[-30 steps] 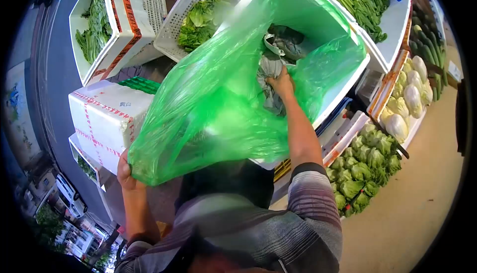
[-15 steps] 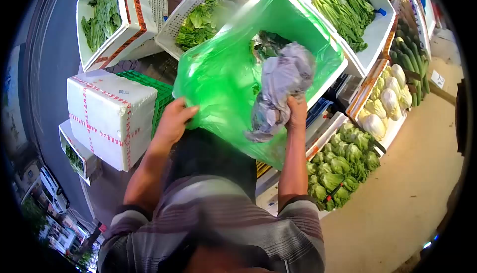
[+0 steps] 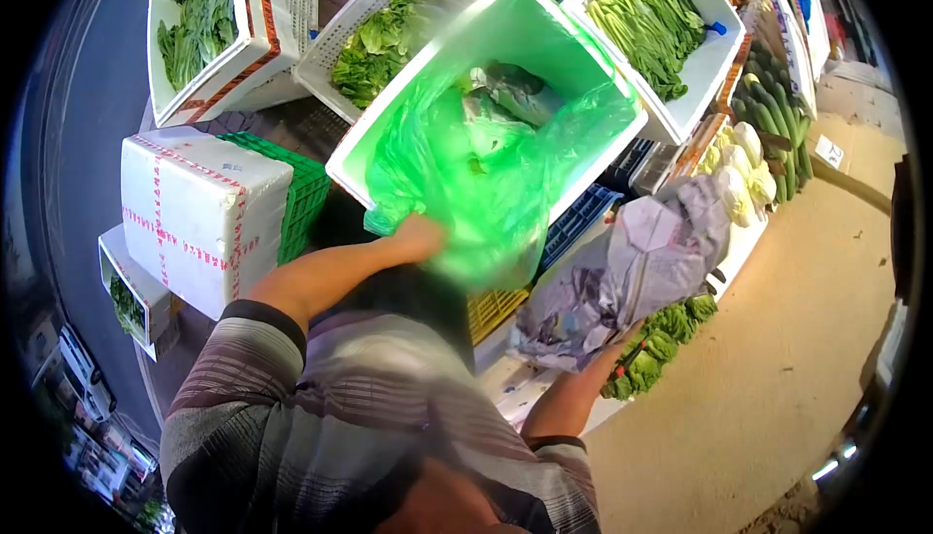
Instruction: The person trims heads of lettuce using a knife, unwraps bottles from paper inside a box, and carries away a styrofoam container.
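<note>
A green plastic bag [image 3: 505,233] lines a white foam box [image 3: 351,149], with some grey wrapping and dark contents [image 3: 515,97] inside. My left hand [image 3: 420,238] is at the bag's near edge, blurred, its fingers mostly hidden against the plastic. To the right, my right hand [image 3: 618,342] grips a crumpled grey-purple sheet [image 3: 646,252] from below. The sheet hangs outside the box, over the green lettuces [image 3: 661,344] and beside a blue crate [image 3: 580,223]; it hides part of my right hand's fingers.
A closed white foam box [image 3: 185,213] and green crate [image 3: 309,189] stand at left. Behind are a white basket of greens [image 3: 311,66] and a box of leafy stalks [image 3: 714,87]. Pale cabbages [image 3: 741,170], cucumbers [image 3: 773,106] and a yellow crate [image 3: 494,312] are at right and near.
My right hand has pulled the grey sheet up out of the box and moved it right, over the lettuces. My left hand has moved right along the bag, which now sits lower in the box.
</note>
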{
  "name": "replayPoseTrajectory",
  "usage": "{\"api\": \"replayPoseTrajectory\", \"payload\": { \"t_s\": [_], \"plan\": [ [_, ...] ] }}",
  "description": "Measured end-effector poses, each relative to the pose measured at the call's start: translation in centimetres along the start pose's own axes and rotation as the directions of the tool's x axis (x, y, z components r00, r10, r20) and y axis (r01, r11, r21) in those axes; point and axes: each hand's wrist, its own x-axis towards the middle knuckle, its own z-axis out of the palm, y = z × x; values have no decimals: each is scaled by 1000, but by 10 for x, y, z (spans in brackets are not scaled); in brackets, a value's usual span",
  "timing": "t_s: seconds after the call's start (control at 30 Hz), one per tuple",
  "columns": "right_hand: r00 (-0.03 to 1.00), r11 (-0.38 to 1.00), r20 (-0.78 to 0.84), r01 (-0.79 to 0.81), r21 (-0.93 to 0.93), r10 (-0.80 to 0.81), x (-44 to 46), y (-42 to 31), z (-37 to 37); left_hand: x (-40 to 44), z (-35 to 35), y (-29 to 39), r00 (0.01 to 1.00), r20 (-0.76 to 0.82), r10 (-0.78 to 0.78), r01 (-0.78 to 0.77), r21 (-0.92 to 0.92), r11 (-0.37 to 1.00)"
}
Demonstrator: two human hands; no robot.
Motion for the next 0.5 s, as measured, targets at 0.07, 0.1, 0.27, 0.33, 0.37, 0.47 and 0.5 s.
{"api": "replayPoseTrajectory", "payload": {
  "t_s": [0.07,0.1,0.27,0.33,0.37,0.47,0.5],
  "plan": [
    [998,999,-46,-49,3,49,-9,16,-26,21,9,-10,994,-61,-90,74,-222,972],
    [995,997,-63,-71,7,72,-10,24,-38,37,9,-19,965,-261,33,-133,-375,917],
    [984,988,-96,-151,20,152,-19,52,-75,119,-159,15,859,-506,-83,-209,-493,844],
    [982,985,-81,-172,10,173,-17,62,-91,126,-228,30,884,-466,-39,-148,-357,922],
    [983,985,-58,-173,-2,173,-14,69,-95,114,-262,45,912,-400,-87,-41,-302,952],
    [994,990,20,-106,-94,108,-8,84,-62,45,-328,74,825,-564,25,-221,-283,933],
    [997,994,6,-78,-77,79,-25,80,-14,23,-340,73,738,-666,108,-355,-247,901]
  ]
}}
